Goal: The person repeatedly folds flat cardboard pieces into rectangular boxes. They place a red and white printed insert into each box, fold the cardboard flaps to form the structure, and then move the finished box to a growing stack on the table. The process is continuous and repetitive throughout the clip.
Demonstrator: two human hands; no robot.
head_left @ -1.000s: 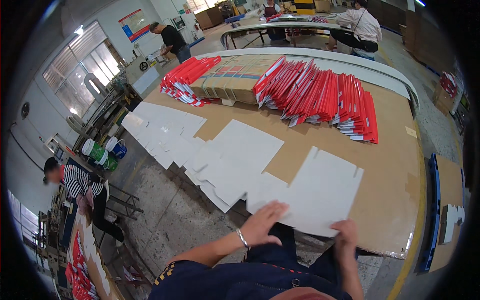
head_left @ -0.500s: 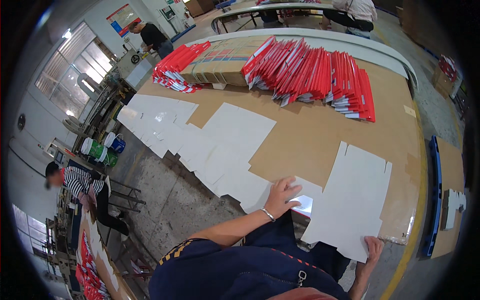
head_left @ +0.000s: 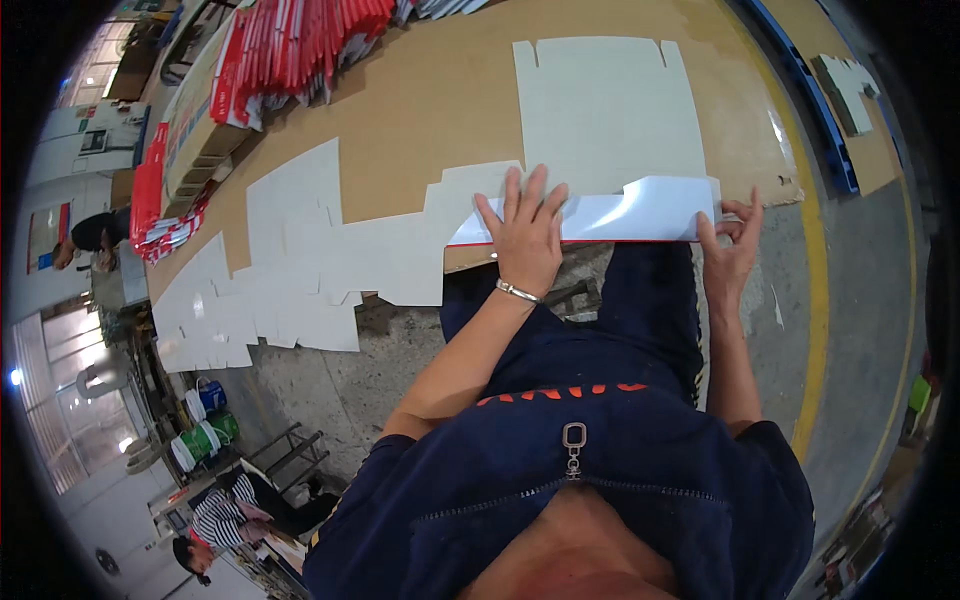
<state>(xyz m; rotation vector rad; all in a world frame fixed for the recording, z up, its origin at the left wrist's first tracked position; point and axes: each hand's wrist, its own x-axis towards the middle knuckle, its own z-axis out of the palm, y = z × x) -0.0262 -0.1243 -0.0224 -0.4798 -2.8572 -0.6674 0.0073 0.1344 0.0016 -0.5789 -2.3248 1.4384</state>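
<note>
Orange lettering on navy top. L hand spread on glossy strip, counter's near edge; R hand at R end, can't tell grip.

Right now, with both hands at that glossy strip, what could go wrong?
1. The glossy strip might skew if the left hand, spread over its left part, or the right hand, at its right end, slips.
2. The overlapping white sheets on the left seem to overhang the table's front edge; a brush could shift them.
3. The leaning red pieces might slump if bumped.
</note>
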